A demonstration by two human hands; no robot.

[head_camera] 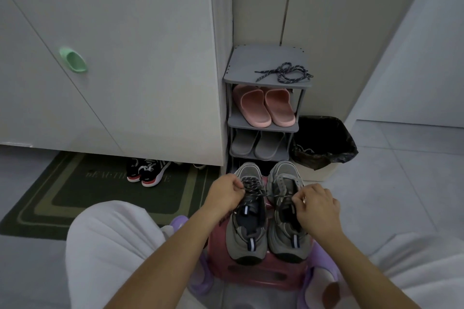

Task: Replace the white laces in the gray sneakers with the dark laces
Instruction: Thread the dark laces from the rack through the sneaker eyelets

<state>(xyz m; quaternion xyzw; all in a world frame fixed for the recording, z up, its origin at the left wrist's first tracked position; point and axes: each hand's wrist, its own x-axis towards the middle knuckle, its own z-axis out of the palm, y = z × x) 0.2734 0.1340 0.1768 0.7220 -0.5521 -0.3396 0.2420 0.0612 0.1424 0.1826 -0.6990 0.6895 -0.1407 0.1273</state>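
Two gray sneakers stand side by side on a pink stool (256,276), toes pointing away from me. The left sneaker (247,241) is threaded with a dark speckled lace (253,185). The right sneaker (286,236) shows bare eyelets near the toe, with a dark lace crossing lower down. My left hand (227,192) pinches one end of the dark lace at the left sneaker's left side. My right hand (315,204) pinches the other end over the right sneaker's tongue, and the lace runs taut between them. A second dark lace (285,73) lies coiled on top of the gray shoe rack (241,65).
The rack holds pink slippers (263,106) and gray slippers (258,145). A bin lined with a black bag (324,143) stands to its right. Black and red shoes (145,170) sit on a green mat (75,198) under a white cabinet (113,57). My knees flank the stool.
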